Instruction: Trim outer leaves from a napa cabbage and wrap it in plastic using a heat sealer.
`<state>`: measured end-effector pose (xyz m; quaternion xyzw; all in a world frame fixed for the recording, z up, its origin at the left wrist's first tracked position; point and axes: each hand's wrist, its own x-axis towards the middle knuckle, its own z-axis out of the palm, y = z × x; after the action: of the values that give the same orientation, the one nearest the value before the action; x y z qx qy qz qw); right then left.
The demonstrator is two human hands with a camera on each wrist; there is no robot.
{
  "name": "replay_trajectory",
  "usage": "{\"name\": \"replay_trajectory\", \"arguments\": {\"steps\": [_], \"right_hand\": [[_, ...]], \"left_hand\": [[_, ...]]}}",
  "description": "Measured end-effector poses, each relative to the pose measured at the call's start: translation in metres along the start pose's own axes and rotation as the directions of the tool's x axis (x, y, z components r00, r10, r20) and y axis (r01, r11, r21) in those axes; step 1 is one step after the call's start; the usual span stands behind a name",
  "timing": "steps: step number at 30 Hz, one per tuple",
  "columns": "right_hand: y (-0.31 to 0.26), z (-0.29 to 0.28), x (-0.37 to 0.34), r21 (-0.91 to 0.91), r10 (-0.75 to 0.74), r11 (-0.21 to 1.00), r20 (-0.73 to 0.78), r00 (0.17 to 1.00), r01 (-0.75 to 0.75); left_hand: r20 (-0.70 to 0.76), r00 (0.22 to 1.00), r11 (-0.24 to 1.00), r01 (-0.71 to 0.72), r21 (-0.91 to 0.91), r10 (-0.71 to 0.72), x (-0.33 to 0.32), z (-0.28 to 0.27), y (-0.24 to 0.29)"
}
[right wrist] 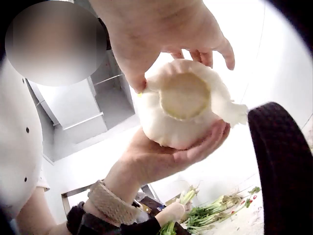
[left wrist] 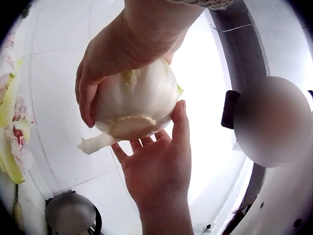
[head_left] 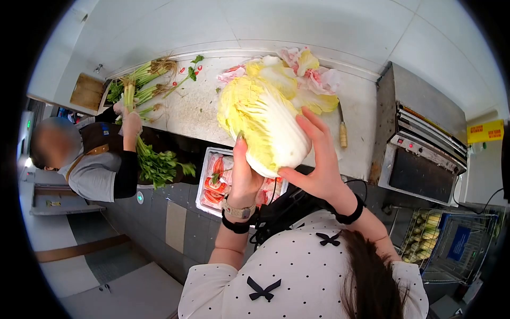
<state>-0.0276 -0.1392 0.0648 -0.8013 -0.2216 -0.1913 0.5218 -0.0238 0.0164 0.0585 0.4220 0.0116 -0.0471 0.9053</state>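
Close in front of me, above the counter, I hold a large napa cabbage between both hands. Its yellow leafy end points up and left in the head view. My left hand grips it from below, thumb along the near side and the other fingers hidden behind it. Around the white root end curves my right hand, fingers on one side, thumb on the other. The right wrist view faces the round cut base, with an outer leaf stalk sticking out beside it.
Loose cabbage leaves and crumpled wrapping lie behind the cabbage, beside a wooden-handled knife. At the left another person handles celery. Below the counter edge is a white crate of packages; a metal appliance stands right.
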Motion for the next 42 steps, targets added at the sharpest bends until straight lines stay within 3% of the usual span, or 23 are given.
{"name": "replay_trajectory", "arguments": {"steps": [5, 8, 9, 13, 20, 26, 29, 32, 33, 36, 42], "right_hand": [[-0.019, -0.009, 0.006, 0.0, 0.044, 0.999, 0.029, 0.999, -0.044], [-0.021, -0.018, 0.007, 0.082, 0.054, 0.995, 0.087, 0.995, -0.061], [-0.02, -0.021, 0.007, 0.119, 0.051, 0.991, 0.113, 0.992, -0.064], [-0.02, -0.023, 0.006, 0.1, -0.057, 0.994, 0.054, 0.997, 0.052], [-0.042, -0.013, 0.004, -0.018, 0.052, 0.998, -0.016, 0.998, -0.053], [-0.034, -0.015, 0.004, 0.039, 0.065, 0.997, 0.041, 0.997, -0.067], [-0.021, -0.012, 0.006, 0.1, 0.087, 0.991, 0.025, 0.996, -0.09], [0.011, -0.01, 0.009, 0.538, 0.176, 0.817, 0.11, 0.978, -0.208], [0.023, -0.014, 0.011, 0.406, 0.068, 0.904, 0.175, 0.982, -0.135], [0.021, -0.007, 0.008, 0.239, 0.063, 0.964, 0.206, 0.977, -0.113], [0.029, 0.002, 0.001, 0.275, -0.072, 0.961, 0.125, 0.99, 0.035]], "left_hand": [[0.034, 0.993, 0.988, -0.119, 0.099, 0.116, -0.001, -0.014, -0.013], [0.155, 0.968, 0.958, -0.225, 0.179, 0.198, -0.002, -0.027, -0.018], [0.096, 0.988, 0.985, -0.129, 0.118, 0.118, -0.003, -0.031, -0.022], [0.119, 0.989, 0.99, -0.096, 0.104, 0.084, -0.001, -0.032, -0.026], [0.197, 0.977, 0.979, -0.121, 0.164, 0.087, -0.005, -0.028, -0.023], [0.223, 0.97, 0.976, -0.139, 0.169, 0.099, -0.003, -0.028, -0.021], [0.221, 0.968, 0.979, -0.149, 0.138, 0.116, 0.003, -0.028, -0.022], [0.158, 0.983, 0.987, -0.117, 0.112, 0.099, 0.008, -0.02, -0.018], [0.127, 0.988, 0.989, -0.1, 0.107, 0.086, 0.011, -0.017, -0.016], [0.12, 0.991, 0.981, -0.075, 0.176, 0.055, 0.01, -0.019, -0.013], [0.176, 0.981, 0.949, -0.126, 0.288, 0.077, 0.004, -0.032, -0.011]]}}
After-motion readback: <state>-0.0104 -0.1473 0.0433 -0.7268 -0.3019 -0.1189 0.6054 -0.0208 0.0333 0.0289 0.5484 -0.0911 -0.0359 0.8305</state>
